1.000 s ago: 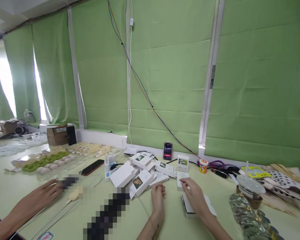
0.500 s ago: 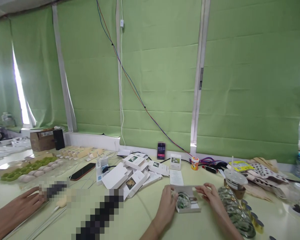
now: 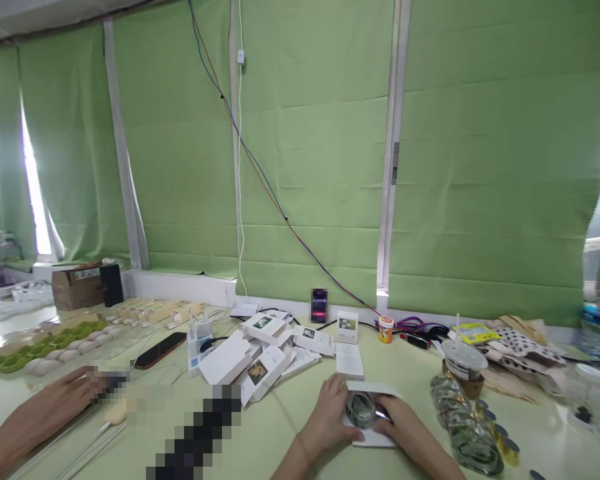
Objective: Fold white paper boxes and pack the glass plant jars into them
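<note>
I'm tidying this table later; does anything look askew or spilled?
Mainly the white boxes heaped near the middle: they lie jumbled at differing angles, whereas the small picture box to their right stands upright. No spill is visible.

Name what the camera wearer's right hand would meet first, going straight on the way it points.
Probably the round clear container in the open white box, just left of the right hand; depth is unclear, so they may be touching.

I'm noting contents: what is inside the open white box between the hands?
A round clear container, and a shiny piece that the right hand partly covers; anything beneath either is hidden.
</note>
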Demonstrator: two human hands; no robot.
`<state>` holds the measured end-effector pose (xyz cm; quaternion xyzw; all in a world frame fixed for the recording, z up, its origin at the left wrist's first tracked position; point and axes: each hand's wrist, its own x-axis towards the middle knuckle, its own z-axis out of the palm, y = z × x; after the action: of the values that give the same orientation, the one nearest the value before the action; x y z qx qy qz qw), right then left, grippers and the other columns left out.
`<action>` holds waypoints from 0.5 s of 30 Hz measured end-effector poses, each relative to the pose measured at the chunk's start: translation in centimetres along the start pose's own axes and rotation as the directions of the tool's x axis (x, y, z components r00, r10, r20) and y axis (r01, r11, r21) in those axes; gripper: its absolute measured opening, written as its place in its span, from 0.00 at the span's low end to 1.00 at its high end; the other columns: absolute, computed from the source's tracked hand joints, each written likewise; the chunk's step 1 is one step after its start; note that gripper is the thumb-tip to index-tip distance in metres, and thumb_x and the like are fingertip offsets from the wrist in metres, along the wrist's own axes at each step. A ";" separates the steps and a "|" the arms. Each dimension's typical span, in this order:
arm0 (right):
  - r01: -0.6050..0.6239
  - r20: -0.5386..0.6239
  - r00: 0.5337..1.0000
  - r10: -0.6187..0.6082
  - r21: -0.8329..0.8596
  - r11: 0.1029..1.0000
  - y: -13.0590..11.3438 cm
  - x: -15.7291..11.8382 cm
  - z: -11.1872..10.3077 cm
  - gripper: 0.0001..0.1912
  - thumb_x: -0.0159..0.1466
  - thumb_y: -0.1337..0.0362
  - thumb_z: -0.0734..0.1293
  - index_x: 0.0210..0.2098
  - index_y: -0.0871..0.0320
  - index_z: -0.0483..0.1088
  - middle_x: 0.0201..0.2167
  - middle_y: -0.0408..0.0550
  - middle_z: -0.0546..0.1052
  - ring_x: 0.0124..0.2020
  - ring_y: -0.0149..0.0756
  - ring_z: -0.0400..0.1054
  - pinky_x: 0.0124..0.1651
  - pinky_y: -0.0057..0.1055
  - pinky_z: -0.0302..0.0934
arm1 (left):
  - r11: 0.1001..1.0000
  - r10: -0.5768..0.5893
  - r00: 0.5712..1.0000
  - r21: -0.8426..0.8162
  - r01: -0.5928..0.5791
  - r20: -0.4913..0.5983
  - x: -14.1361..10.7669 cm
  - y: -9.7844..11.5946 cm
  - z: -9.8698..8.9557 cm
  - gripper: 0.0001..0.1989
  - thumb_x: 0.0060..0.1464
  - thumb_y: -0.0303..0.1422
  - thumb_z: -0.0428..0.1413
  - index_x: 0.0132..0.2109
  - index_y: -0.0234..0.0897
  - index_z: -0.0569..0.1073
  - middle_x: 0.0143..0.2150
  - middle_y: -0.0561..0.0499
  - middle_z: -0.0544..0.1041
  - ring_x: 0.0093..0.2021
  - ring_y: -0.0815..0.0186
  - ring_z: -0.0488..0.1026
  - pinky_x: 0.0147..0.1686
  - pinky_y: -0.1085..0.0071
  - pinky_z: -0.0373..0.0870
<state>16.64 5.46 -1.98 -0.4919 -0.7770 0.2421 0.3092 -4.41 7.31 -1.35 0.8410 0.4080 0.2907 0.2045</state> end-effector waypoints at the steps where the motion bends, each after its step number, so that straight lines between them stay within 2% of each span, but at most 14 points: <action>1: 0.004 -0.006 1.000 -0.004 -0.013 1.000 -0.3 -0.2 0.1 0.20 0.48 0.70 0.61 0.40 0.56 0.72 0.43 0.51 0.77 0.45 0.43 0.68 0.48 0.33 0.58 | 1.000 0.016 1.000 -0.009 -0.016 0.002 0.0 -0.1 0.0 0.50 0.25 0.42 0.70 0.59 0.43 0.64 0.63 0.42 0.59 0.63 0.45 0.50 0.62 0.50 0.47; 4: 0.001 -0.030 1.000 -0.003 -0.068 0.998 -0.9 -0.5 0.3 0.12 0.52 0.69 0.60 0.33 0.56 0.73 0.37 0.50 0.77 0.41 0.44 0.69 0.44 0.34 0.58 | 0.997 0.029 0.999 -0.071 -0.030 -0.020 -0.2 -0.1 -0.1 0.47 0.28 0.43 0.69 0.59 0.41 0.64 0.61 0.41 0.61 0.62 0.46 0.53 0.61 0.52 0.49; 7: 0.017 0.000 1.000 -0.017 -0.032 0.999 -0.9 -0.5 0.0 0.11 0.55 0.67 0.59 0.31 0.56 0.73 0.34 0.49 0.77 0.38 0.43 0.69 0.42 0.34 0.58 | 0.995 0.013 0.998 -0.095 -0.019 -0.060 -0.4 0.3 -0.5 0.44 0.28 0.40 0.69 0.56 0.39 0.67 0.63 0.40 0.58 0.63 0.46 0.53 0.61 0.54 0.52; 9: 0.031 0.027 0.999 -0.033 0.089 0.996 -0.8 -0.6 -0.2 0.11 0.58 0.64 0.59 0.33 0.56 0.73 0.33 0.48 0.77 0.37 0.42 0.68 0.42 0.34 0.58 | 0.998 0.025 0.994 -0.053 -0.030 -0.102 -0.6 0.8 -1.1 0.42 0.27 0.37 0.69 0.55 0.39 0.68 0.64 0.40 0.54 0.63 0.46 0.51 0.61 0.54 0.52; 11: 0.032 0.044 0.998 -0.045 0.262 0.964 -0.7 -0.6 -0.2 0.12 0.59 0.60 0.59 0.36 0.57 0.72 0.33 0.47 0.76 0.37 0.41 0.68 0.42 0.34 0.60 | 0.996 0.089 0.984 0.036 -0.084 -0.151 -0.6 1.5 -1.7 0.39 0.30 0.33 0.68 0.54 0.41 0.68 0.64 0.42 0.54 0.64 0.46 0.51 0.61 0.52 0.51; 15: -0.028 0.036 0.999 0.007 0.616 0.787 -0.4 -0.4 0.8 0.17 0.54 0.52 0.66 0.38 0.56 0.69 0.35 0.45 0.74 0.33 0.38 0.69 0.38 0.34 0.62 | 0.949 0.227 0.951 0.267 -0.167 -0.211 -0.5 2.4 -2.9 0.35 0.37 0.23 0.62 0.55 0.46 0.66 0.62 0.44 0.60 0.63 0.49 0.54 0.62 0.47 0.44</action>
<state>15.95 4.90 -2.35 -0.3675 -0.6558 0.4930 0.4380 -5.19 5.79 2.05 0.8554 0.3758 0.3560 0.0178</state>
